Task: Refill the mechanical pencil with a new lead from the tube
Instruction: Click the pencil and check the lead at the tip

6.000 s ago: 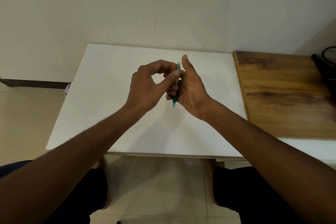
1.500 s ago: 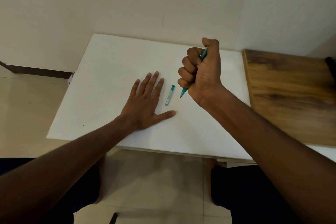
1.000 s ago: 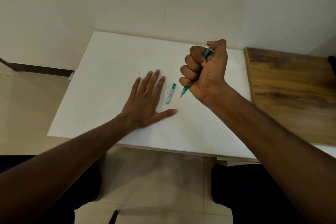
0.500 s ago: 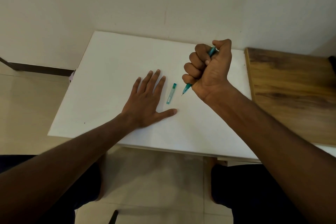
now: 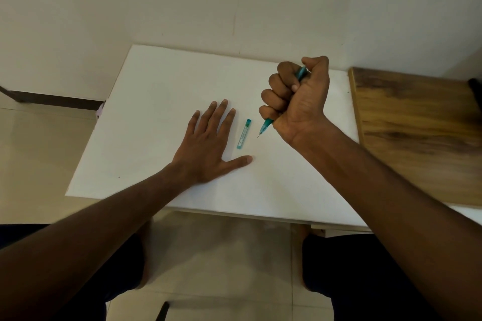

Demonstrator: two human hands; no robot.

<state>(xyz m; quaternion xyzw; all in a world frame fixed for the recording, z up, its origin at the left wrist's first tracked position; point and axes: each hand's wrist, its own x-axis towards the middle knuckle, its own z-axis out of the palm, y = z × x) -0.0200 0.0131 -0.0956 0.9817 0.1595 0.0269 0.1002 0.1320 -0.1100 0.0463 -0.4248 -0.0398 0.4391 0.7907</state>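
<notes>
Pencil [image 5: 265,129] fist-gripped in right hand [image 5: 296,101]; left hand [image 5: 208,146] flat on table [image 5: 146,101]; tube [image 5: 243,134] label unreadable.

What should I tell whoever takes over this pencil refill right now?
Left hand: flat on the white table, holding nothing.
Right hand: fist round the teal plastic mechanical pencil, thumb at its top end, tip down above the table.
Small teal lead tube: lies between the hands, untouched.
Done: a thin dark point shows at the pencil tip.
Left: confirm the lead feeds, put pencil down.
</notes>
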